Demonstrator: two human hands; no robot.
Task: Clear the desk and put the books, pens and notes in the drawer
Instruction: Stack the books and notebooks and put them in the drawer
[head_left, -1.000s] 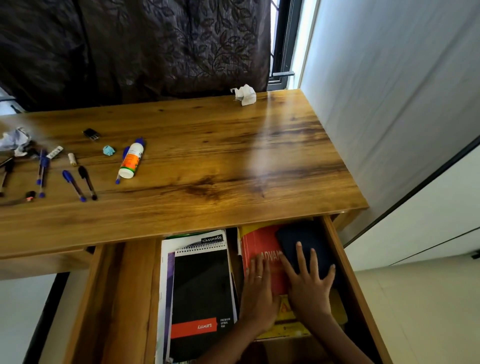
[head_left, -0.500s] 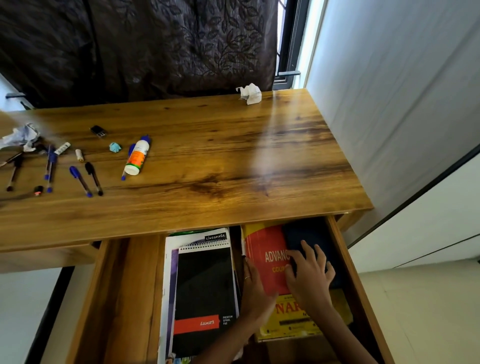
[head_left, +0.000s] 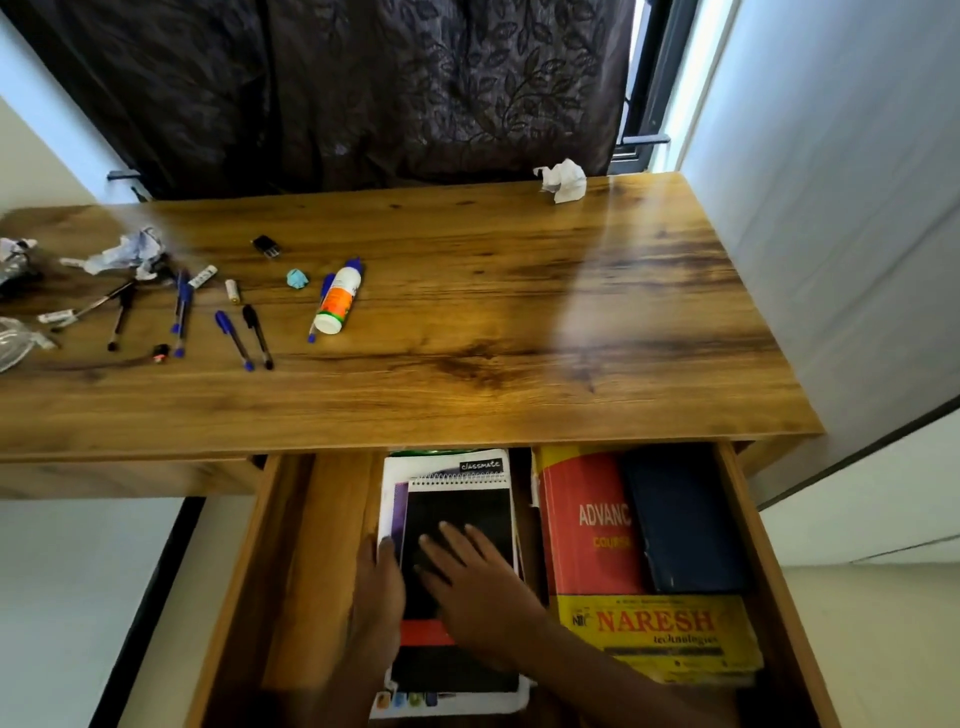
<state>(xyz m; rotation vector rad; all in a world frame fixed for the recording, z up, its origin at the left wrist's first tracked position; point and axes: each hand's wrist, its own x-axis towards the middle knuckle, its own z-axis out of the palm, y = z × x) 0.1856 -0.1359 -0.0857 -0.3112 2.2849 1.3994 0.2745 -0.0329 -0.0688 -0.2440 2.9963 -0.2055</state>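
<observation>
On the far left of the wooden desk (head_left: 467, 312) lie crumpled notes (head_left: 127, 254), and just beside them a scatter of pens (head_left: 182, 312), two more pens (head_left: 244, 338) lying side by side, a small teal scrap (head_left: 297, 278) and a glue bottle (head_left: 338, 299) tipped on its side. Farther right, at the back edge near the curtain (head_left: 363, 88), sits another crumpled paper (head_left: 561, 179), well apart from the rest. Below the desktop the drawer (head_left: 291, 571) stands pulled out. Its left part shows bare wood; next comes a stack with a black spiral notepad (head_left: 460, 509) lying on a white notebook (head_left: 441, 465). The left hand (head_left: 376, 587) rests at the left edge of that stack, fingers fairly straight, though whether they hook round the edge I cannot tell. The right hand (head_left: 478, 587) lies flat on the notepad's black cover, fingers spread and straight, gripping nothing. To the right in the same drawer a red book (head_left: 587, 525) rests on a yellow book (head_left: 654, 634), and a dark blue book (head_left: 680, 519) lies along the red one's right side, close to the drawer's right wall.
</observation>
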